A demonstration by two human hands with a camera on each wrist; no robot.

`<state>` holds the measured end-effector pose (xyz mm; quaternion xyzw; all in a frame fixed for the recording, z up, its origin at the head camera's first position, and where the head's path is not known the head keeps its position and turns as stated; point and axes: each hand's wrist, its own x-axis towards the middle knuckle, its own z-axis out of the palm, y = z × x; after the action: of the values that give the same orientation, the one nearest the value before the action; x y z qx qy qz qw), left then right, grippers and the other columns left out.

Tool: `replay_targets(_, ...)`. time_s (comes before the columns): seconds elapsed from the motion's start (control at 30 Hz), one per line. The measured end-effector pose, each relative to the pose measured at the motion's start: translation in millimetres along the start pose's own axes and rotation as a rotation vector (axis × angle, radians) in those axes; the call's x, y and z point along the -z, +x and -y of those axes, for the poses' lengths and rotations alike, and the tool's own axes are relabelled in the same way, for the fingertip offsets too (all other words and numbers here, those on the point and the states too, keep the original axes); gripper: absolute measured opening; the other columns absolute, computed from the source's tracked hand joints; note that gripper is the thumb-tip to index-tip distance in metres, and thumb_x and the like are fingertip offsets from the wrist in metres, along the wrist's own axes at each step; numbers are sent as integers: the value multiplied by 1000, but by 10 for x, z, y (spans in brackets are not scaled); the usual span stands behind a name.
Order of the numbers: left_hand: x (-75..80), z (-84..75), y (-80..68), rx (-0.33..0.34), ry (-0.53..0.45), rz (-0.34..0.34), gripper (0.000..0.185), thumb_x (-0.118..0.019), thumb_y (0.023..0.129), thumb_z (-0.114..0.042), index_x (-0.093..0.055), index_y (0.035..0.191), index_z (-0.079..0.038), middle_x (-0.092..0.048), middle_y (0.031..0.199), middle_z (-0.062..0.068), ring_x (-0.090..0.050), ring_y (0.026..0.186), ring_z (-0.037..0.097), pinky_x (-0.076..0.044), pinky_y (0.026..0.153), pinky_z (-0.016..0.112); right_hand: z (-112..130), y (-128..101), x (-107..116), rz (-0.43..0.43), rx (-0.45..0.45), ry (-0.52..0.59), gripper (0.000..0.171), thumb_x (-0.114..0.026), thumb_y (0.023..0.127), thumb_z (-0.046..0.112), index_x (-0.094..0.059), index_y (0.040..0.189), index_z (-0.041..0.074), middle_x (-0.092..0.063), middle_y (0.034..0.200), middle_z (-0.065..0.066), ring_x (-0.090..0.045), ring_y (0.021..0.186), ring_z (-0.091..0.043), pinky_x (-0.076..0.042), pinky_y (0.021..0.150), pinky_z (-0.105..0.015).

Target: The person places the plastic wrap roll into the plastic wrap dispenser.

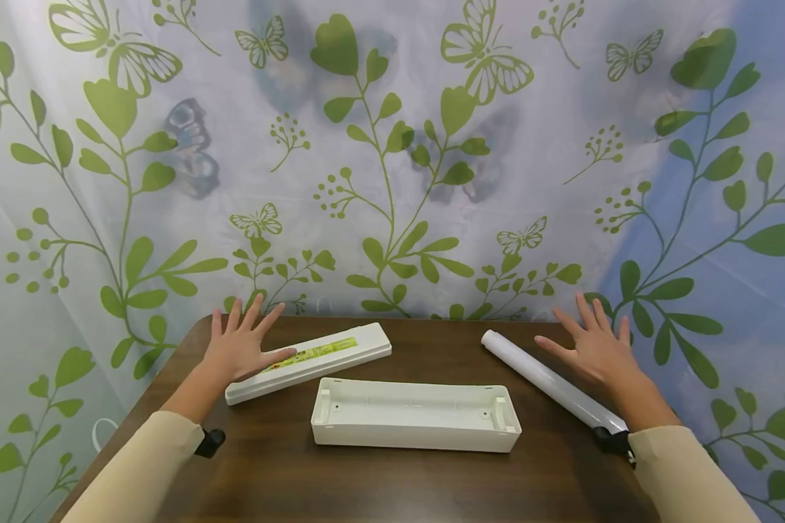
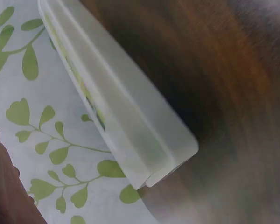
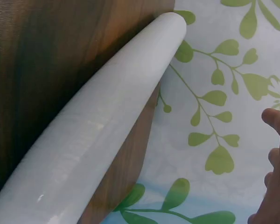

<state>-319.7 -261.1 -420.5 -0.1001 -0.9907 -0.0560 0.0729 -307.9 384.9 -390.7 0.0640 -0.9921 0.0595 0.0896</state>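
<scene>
My left hand [image 1: 238,352] is held with fingers spread above the left end of a long white lid [image 1: 360,349] that carries a yellow-green label. In the left wrist view the lid [image 2: 126,102] lies apart from the fingers [image 2: 7,182]. On the right, my right hand [image 1: 598,352] also has its fingers spread, beside a white roll of film or sheet [image 1: 549,378]. The right wrist view has this roll [image 3: 98,112] slanting across the table, with the fingers [image 3: 277,154] away from it. Between the hands sits an open white box [image 1: 412,436], long and shallow, its inside facing up.
A dark brown wooden table [image 1: 366,490] carries all these things. Behind its back edge hangs a pale curtain [image 1: 392,181] printed with green leaves and butterflies. Dark bands with small devices sit at both wrists. A white loop [image 1: 101,432] shows left of the table.
</scene>
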Motion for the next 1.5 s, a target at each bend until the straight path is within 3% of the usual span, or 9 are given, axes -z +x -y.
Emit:
replay_targets(0.3,-115,-66,-120,-54,-29,-55,97,-52,88,-81,-15,165,-36,-3,174,14,3,157,49,7,118,75,15,-206,-82,-75,46,-8,90,-50,94,74,-28,163,21,14,172,-11,9,156,-48,12,111,-81)
replay_targets(0.53,-185,-163,-214,-112,-49,-87,95,-55,88,-79,-15,164,-38,-5,174,12,-1,158,47,4,119,75,-4,-349,-225,-114,89,-10,86,-54,95,69,-34,161,19,5,173,-15,1,157,-47,-2,109,-84)
replay_targets(0.93,-289,-355,-355,-232,-93,-151,93,-62,87,-74,-23,163,-37,-9,174,9,-8,157,46,-5,120,73,-79,-582,-412,-196,147,75,78,-67,93,57,-41,158,21,-13,171,-19,-8,157,-45,-15,107,-83)
replay_targets(1.27,-405,-484,-457,-285,-241,-162,92,-70,85,-65,-30,162,-32,-15,172,11,-14,157,45,-10,121,71,-204,-710,-535,-273,173,180,69,-78,87,45,-57,146,14,-33,161,-27,-33,142,-56,-30,99,-76)
replay_targets(1.5,-484,-539,-522,-299,-390,-145,89,-71,88,-58,-30,162,-29,-19,171,11,-17,155,46,-19,115,77,-283,-783,-608,-293,161,300,65,-82,85,36,-60,142,13,-38,158,-28,-38,133,-59,-31,95,-74)
